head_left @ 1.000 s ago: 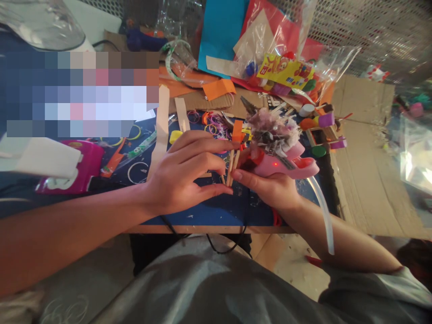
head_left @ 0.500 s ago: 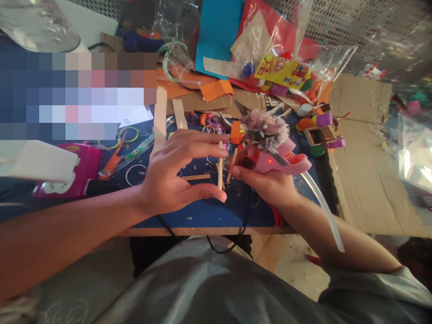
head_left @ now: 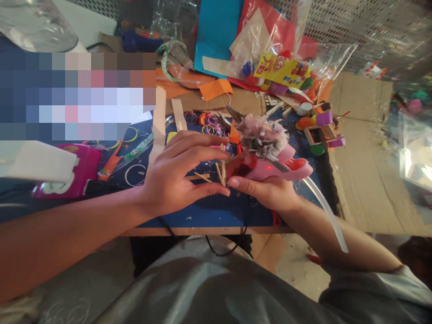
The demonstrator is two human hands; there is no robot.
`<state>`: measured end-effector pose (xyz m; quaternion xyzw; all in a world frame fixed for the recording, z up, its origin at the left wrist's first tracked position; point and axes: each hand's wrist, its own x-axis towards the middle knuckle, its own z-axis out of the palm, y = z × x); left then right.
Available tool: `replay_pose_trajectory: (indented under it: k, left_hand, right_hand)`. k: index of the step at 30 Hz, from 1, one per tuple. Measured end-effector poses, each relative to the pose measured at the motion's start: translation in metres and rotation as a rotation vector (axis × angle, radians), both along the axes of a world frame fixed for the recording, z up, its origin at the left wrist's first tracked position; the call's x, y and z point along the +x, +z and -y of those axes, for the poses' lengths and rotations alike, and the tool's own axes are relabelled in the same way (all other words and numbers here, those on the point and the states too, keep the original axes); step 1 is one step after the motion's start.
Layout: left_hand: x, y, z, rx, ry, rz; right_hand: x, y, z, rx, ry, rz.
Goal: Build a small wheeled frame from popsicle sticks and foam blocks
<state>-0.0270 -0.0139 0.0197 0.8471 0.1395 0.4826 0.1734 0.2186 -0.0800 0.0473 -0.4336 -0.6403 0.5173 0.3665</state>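
Left hand [head_left: 173,173] is pinching a slim tan wooden stick [head_left: 223,165] above the front-centre edge of the blue worktop [head_left: 205,213], right hand [head_left: 275,189] is gripping a pink plastic glue gun [head_left: 286,170], similar sticks [head_left: 219,172] are slanting alongside, joins done or left being indiscernible.

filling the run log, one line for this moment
left hand: wooden stick between finger and thumb | right hand: pink glue gun, red light on | glue stick: out of gun's rear

Pink glue gun [head_left: 259,170], three o'clock: hides part of right hand [head_left: 275,192]. Clear container [head_left: 37,27], ten o'clock: cut off by top edge.
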Motion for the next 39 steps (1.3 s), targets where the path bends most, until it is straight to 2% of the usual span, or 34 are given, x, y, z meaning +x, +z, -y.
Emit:
replay_pose_trajectory:
  k: [4,12,16,24,30,36,39]
  left_hand:
    - [0.0026,-0.0009,0.0006,-0.001,0.017,0.0]
    - [0.0038,-0.0015,0.0019,0.029,0.053,-0.005]
    - [0.0036,0.0,0.0034,0.028,0.044,-0.008]
    - [0.0043,0.0012,0.0045,0.032,0.044,0.012]
    - [0.0034,0.0004,0.0031,0.042,0.05,0.016]
    - [0.0027,-0.0006,0.0046,0.004,0.09,0.019]
    - [0.0029,-0.0011,0.0058,-0.01,0.091,0.028]
  right_hand:
    - [-0.0007,-0.0009,-0.0002,-0.037,0.045,-0.031]
    - [-0.0007,-0.0037,-0.0007,-0.081,-0.07,-0.045]
    - [-0.0019,-0.0029,-0.0024,-0.1,-0.068,-0.053]
    - [-0.0019,-0.0027,-0.0047,-0.048,-0.043,-0.075]
    - [-0.001,-0.0048,-0.0025,-0.037,-0.128,-0.071]
    - [-0.0009,-0.0025,-0.0011,-0.069,-0.024,-0.066]
    - [-0.0027,-0.003,-0.0013,-0.093,-0.018,-0.069]
